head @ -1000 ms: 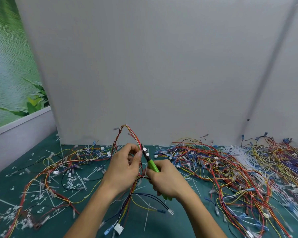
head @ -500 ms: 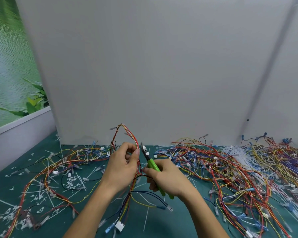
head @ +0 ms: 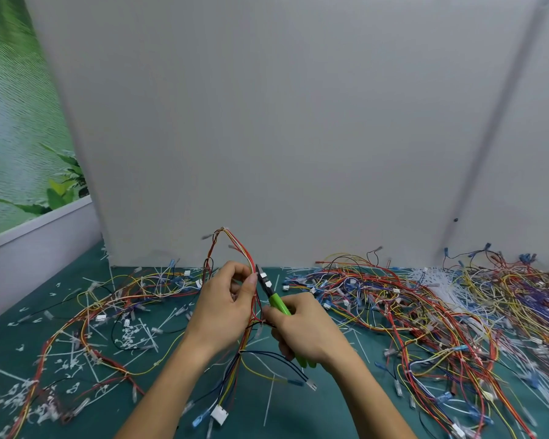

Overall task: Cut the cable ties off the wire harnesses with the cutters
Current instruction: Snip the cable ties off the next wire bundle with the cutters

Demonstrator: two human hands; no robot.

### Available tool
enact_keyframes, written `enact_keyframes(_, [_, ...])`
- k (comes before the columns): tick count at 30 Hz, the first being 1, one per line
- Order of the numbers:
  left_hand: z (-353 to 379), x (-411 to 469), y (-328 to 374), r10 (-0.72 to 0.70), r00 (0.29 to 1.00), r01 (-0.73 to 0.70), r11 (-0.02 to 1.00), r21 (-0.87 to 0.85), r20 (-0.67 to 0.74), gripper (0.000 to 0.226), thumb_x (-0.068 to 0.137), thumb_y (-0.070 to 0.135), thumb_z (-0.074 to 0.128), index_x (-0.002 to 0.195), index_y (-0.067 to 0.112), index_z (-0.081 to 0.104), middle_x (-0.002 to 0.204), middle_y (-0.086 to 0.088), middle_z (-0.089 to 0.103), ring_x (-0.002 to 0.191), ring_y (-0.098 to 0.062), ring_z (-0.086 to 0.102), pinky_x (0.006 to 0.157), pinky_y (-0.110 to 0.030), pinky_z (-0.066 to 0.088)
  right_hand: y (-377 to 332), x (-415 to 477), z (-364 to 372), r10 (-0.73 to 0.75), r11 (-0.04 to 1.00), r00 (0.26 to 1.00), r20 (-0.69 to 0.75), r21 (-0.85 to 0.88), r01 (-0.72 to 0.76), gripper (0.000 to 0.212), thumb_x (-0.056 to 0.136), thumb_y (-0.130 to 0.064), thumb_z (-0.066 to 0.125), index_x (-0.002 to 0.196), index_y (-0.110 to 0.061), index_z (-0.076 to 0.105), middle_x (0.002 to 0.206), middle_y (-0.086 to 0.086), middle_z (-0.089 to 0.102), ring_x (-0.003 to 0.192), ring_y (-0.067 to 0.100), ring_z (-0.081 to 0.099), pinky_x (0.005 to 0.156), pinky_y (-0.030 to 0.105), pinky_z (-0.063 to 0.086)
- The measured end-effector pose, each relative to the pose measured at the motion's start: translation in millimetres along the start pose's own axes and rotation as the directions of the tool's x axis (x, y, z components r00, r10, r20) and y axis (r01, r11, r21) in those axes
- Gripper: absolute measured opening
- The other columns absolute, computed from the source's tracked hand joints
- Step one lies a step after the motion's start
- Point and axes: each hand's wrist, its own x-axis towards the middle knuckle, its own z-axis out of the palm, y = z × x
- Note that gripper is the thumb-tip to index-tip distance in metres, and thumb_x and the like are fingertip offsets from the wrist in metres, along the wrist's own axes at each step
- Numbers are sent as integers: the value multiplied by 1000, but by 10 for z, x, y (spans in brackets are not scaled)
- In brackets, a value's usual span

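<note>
Left edge: a leafy green wall picture [head: 19,137] above a white ledge.

Green table mat [head: 330,416]: I count it as the base for everything below, with a grey partition board [head: 282,122] standing along its far edge.

Left pile of harnesses [head: 114,299]: red, yellow and black wires spread flat on the mat, with cut tie scraps [head: 130,337] scattered among and in front of them.

Left hand [head: 225,308]: raised above the mat, fingers curled, thumb and forefinger pinching the wires of the held harness [head: 225,231]. That harness loops up above the hand and hangs below it to a white connector [head: 219,414] near the mat.

Cutters [head: 278,304]: green handles, dark blades pointing up and left, tip just beside the pinched wires at the left thumb. I cannot tell whether the blades are parted.

Right hand [head: 308,334]: fingers wrapped round the cutter handles, just right of the left hand.

Right pile of harnesses [head: 425,312]: a dense multicoloured tangle reaching to the right edge, with a bundle of white ties [head: 431,277] lying in it towards the partition.
</note>
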Motion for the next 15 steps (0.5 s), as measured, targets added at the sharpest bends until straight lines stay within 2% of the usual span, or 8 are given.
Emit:
enact_keyframes(3, [-14, 10, -12, -3, 1000, 3, 1000, 6, 6, 10, 100, 24, 60, 91, 26, 61, 78, -6, 65, 71, -17, 57, 63, -30, 49, -5, -11, 23, -7, 1000, 1000, 22, 8, 7, 29, 102, -33, 54, 79, -15, 57, 60, 0, 59, 49, 22, 65, 53, 33, 52])
enact_keyframes(8, [-20, -1, 2, 25, 999, -25, 1000, 18, 34, 10, 100, 24, 60, 90, 26, 60, 77, -3, 64, 66, -8, 54, 61, -22, 47, -18, -8, 40, 25, 998, 1000, -4, 65, -25, 28, 104, -29, 51, 83, -11, 57, 60, 1, 55, 48, 24, 63, 55, 40, 54])
enact_keyframes(12, [2, -18, 16, 25, 999, -25, 1000, 8, 39, 10, 100, 25, 60, 90, 26, 60, 78, -5, 63, 65, -4, 51, 61, -25, 47, -9, 2, 1, 48, 993, 998, -36, 106, -44, 36, 104, -27, 52, 94, 7, 59, 59, 2, 55, 46, 22, 60, 49, 35, 54])
enact_keyframes(15, [-14, 4, 13, -9, 1000, 9, 1000, -23, 22, 8, 100, 24, 61, 92, 25, 62, 81, -3, 66, 70, -12, 58, 65, -26, 50, -12, 8, 2, 33, 987, 998, -61, 158, -23, 34, 104, -28, 53, 95, 4, 62, 57, 0, 56, 46, 20, 60, 49, 33, 54])
